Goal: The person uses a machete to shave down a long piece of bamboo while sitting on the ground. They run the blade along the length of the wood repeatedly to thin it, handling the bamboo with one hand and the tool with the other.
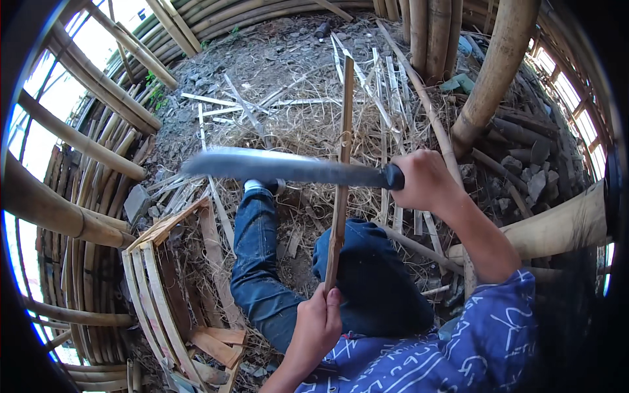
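Observation:
My left hand (319, 319) is closed round the lower end of a long, narrow bamboo strip (339, 223), which points away from me above my bent knee. In my right hand (422, 175) is the black handle of a machete (282, 167). Its broad blade reaches leftward across the strip, edge and tip slightly blurred. Whether the blade touches the strip or only passes over it, I cannot tell. A thin curl of shaving shows on the strip just beyond the blade.
Bamboo shavings (295, 128) and pale split strips (386, 98) litter the ground ahead. A wooden crate (151, 295) stands at my left. Thick bamboo poles (491, 72) rise at right, and stacked bamboo (85, 216) lines the left. Broken stones (534, 180) lie at far right.

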Demonstrator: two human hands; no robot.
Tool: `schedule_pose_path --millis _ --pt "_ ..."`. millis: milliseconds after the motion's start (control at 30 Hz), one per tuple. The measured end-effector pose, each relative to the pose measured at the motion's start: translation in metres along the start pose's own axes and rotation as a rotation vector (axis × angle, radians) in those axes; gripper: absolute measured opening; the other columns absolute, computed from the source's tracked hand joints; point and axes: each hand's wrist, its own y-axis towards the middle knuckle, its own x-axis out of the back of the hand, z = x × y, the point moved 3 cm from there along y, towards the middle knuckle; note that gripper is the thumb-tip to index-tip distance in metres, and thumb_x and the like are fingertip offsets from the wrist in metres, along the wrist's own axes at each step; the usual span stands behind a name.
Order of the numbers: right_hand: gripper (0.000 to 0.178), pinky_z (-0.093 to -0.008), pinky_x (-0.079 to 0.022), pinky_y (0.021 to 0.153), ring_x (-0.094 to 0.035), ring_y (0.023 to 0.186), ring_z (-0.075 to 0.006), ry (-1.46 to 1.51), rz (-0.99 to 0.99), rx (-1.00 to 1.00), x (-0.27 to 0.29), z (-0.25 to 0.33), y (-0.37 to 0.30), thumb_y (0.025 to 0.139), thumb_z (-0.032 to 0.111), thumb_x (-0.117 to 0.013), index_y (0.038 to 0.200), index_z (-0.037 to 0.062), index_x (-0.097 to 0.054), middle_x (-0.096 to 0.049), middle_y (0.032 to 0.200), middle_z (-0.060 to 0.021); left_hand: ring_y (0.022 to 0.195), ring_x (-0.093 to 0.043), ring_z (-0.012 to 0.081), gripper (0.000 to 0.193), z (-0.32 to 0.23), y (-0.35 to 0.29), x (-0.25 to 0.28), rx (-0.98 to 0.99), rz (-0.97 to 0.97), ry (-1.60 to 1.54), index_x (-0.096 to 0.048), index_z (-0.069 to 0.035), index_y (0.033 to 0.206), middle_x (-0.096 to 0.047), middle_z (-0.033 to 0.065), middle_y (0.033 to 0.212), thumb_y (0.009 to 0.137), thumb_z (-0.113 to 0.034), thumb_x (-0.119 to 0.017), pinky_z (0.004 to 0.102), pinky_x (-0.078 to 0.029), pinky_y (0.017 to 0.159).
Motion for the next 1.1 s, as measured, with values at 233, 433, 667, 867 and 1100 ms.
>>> schedule_pose_path --millis 233,433,667,867,1100 --pt "0.01 -0.0436 -0.054 0.069 -0.065 0.068 -0.036 0.025 -0.088 -0.066 -0.01 -0.017 0.021 0.064 0.013 -0.067 0.072 0.0074 -0.064 -0.064 0.065 -0.0153 0.051 -0.052 0.016 0.029 -0.003 -0.003 0.0 -0.023 -0.002 0.016 -0.056 0.002 0.088 -0.05 0.0087 0.055 0.1 -0.022 -0.043 0.0346 -0.041 0.051" --pt "0.01 -0.0443 -0.054 0.071 -0.066 0.066 -0.0351 -0.017 -0.102 -0.085 0.013 -0.021 0.031 0.063 0.013 -0.067 0.07 0.0069 -0.064 -0.064 0.067 -0.0166 0.052 -0.053 0.0168 0.029 -0.007 -0.003 0.001 0.013 0.053 0.021 -0.056 0.002 0.091 -0.052 0.0092 0.057 0.099 -0.023 -0.043 0.0347 -0.041 0.052" --pt "0.007 -0.0428 -0.055 0.069 -0.066 0.065 -0.0321 -0.072 -0.07 -0.073 0.012 -0.033 0.033 0.067 0.014 -0.064 0.072 0.0085 -0.064 -0.065 0.068 -0.0133 0.053 -0.052 0.0146 0.03 -0.006 -0.005 0.0 0.017 0.062 -0.01 -0.054 0.001 0.089 -0.052 0.0067 0.058 0.1 -0.025 -0.044 0.033 -0.041 0.052" --pt "0.01 -0.0445 -0.055 0.072 -0.068 0.072 -0.0319 -0.064 0.056 0.048 0.004 -0.001 0.016 0.069 0.018 -0.065 0.074 0.0091 -0.065 -0.067 0.071 -0.0152 0.052 -0.051 0.0132 0.029 0.002 -0.005 0.002 0.029 0.032 0.001 -0.054 0.001 0.089 -0.052 0.0062 0.058 0.1 -0.025 -0.045 0.0318 -0.041 0.051" --pt "0.005 -0.0437 -0.054 0.073 -0.067 0.073 -0.0349 -0.034 -0.115 -0.183 0.003 -0.045 0.046 0.07 0.012 -0.064 0.072 0.0079 -0.065 -0.067 0.073 -0.0166 0.052 -0.05 0.0126 0.03 -0.005 -0.005 -0.004 0.008 0.04 -0.046 -0.054 0.002 0.091 -0.052 0.0057 0.058 0.1 -0.025 -0.046 0.0312 -0.04 0.051"
